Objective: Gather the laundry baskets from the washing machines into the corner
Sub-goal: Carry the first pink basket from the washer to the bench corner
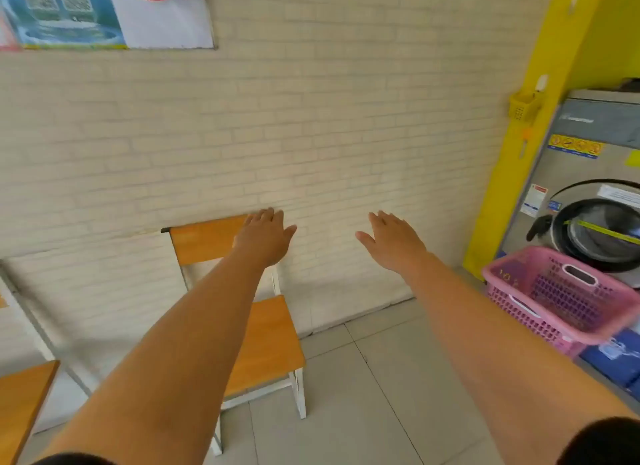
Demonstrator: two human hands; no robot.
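A pink slatted laundry basket sits at the right, in front of a grey front-loading washing machine whose round door is ajar. It rests on something blue that I cannot make out. Both my arms reach forward toward the white brick wall. My left hand hovers over the backrest of a chair, fingers spread and holding nothing. My right hand is held out flat and empty, well left of the basket.
A wooden chair with a white frame stands against the wall below my left arm. A wooden tabletop corner shows at the lower left. A yellow pillar carries a small yellow holder. Posters hang at the top left. The floor is grey tile.
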